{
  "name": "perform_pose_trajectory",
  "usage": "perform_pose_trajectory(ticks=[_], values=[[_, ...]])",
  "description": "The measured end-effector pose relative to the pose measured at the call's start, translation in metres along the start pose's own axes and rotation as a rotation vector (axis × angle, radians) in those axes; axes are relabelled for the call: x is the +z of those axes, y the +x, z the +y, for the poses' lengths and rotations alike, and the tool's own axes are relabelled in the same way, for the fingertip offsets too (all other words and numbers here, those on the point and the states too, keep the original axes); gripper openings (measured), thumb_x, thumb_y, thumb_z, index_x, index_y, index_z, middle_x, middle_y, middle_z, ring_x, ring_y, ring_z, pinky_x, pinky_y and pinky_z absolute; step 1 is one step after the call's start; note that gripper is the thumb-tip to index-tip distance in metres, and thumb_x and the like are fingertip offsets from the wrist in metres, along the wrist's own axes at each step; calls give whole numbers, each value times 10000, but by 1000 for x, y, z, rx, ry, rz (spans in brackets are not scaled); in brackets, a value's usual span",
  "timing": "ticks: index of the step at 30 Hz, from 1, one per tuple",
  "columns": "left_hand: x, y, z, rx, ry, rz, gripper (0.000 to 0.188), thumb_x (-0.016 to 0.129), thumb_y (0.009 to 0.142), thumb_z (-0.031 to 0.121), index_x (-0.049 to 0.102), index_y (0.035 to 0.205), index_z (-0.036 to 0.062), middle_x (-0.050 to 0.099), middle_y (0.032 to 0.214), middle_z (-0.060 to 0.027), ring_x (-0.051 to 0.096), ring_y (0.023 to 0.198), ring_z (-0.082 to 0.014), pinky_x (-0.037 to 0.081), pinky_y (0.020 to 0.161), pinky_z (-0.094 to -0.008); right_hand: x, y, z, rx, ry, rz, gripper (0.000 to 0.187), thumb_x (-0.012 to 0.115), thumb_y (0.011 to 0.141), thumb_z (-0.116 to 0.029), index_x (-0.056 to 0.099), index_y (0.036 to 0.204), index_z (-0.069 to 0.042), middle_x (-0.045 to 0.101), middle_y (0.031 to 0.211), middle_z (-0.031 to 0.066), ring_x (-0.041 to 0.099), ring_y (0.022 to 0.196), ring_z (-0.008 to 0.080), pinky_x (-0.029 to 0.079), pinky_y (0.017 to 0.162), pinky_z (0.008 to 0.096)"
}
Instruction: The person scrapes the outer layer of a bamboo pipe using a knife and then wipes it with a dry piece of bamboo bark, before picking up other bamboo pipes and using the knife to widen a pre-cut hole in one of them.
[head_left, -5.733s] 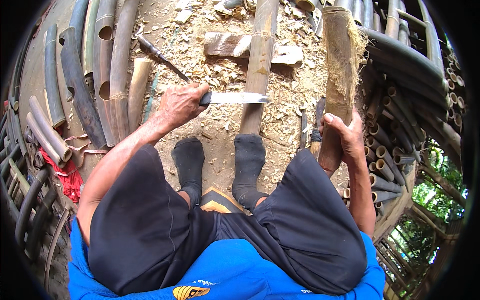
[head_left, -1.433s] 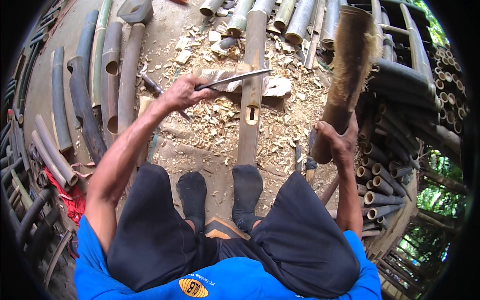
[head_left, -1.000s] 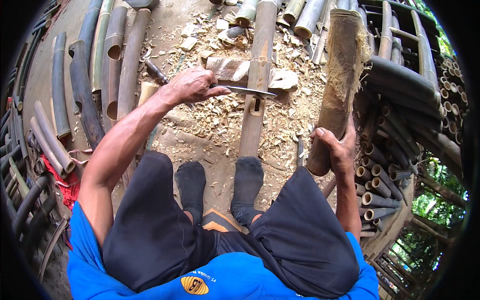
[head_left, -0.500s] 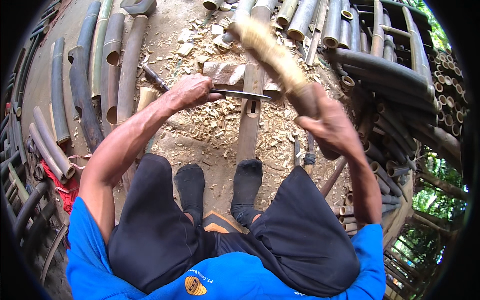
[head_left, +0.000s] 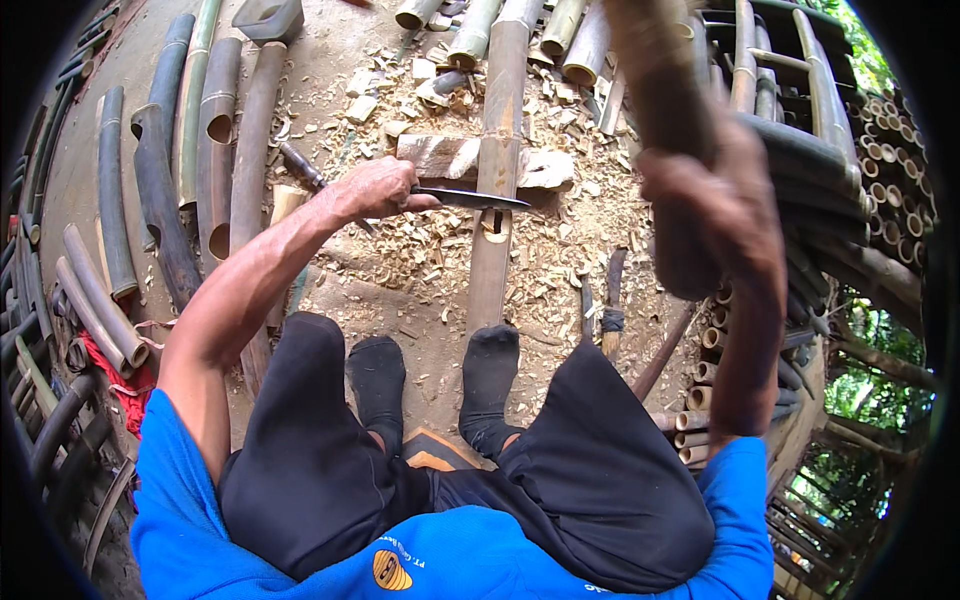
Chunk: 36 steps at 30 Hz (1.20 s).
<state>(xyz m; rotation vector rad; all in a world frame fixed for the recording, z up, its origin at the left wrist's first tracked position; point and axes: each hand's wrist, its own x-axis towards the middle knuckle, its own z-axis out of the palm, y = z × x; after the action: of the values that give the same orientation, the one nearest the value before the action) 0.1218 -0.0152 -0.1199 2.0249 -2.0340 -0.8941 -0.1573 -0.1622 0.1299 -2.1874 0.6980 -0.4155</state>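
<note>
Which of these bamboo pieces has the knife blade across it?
The brown pole ending at the right foot: the knife in the left hand spans it just above its slot. No blade crosses the other bamboo pieces.

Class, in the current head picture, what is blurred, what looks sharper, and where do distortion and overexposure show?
Head view: right hand and club, motion-blurred; left hand and knife, fairly sharp; bamboo poles at left, bowed by the fisheye; green foliage at right, washed out in spots.

Room lies open between the knife (head_left: 465, 198) and the left foot (head_left: 376, 385), while the bamboo pole (head_left: 498, 160) bars the way rightward.
</note>
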Motion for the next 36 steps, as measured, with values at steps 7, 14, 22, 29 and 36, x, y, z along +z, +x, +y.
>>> perform_pose_trajectory(ticks=[7, 14, 22, 29, 36], values=[[2, 19, 6, 57, -102, -69, 707, 660, 921, 637, 683, 716, -40, 629, 602, -215, 672, 614, -383, 531, 595, -470, 95, -58, 113, 246, -224, -220, 617, 722, 830, -346, 511, 1239, 65, 646, 1071, 213, 655, 993, 361, 540, 871, 433], [-4, 10, -1, -100, -103, -217, 789, 671, 867, 721, 674, 678, -45, 594, 569, -171, 647, 575, -312, 509, 578, -465, 18, 0, 3, 185, 246, 69, 539, 775, 841, -246, 567, 1254, 30, 673, 1014, 167, 662, 916, 221, 540, 811, 377], [-1, 27, -3, -228, -337, -501, 538, 734, 886, 609, 794, 865, 76, 665, 669, -26, 604, 564, -150, 502, 506, -339, 91, -42, 80, 344, -143, -415, 738, 748, 882, -418, 457, 1324, 97, 612, 1220, 339, 637, 1135, 416, 508, 976, 449], [-2, 27, -25, -220, -512, -604, 354, 842, 843, 416, 791, 864, 66, 611, 615, 19, 559, 534, -97, 452, 476, -305, 42, -24, 42, 379, 584, 10, 697, 782, 825, -307, 472, 1343, 43, 684, 1015, 139, 712, 875, 212, 591, 798, 355], [23, -18, 13, -3, 46, 14, 188, 689, 932, 267, 742, 965, 90, 708, 725, -127, 685, 649, -250, 542, 616, -451, 50, -51, 64, 576, 761, 34, 547, 754, 787, -214, 528, 1223, 27, 679, 912, 118, 706, 732, 200, 601, 669, 345]])
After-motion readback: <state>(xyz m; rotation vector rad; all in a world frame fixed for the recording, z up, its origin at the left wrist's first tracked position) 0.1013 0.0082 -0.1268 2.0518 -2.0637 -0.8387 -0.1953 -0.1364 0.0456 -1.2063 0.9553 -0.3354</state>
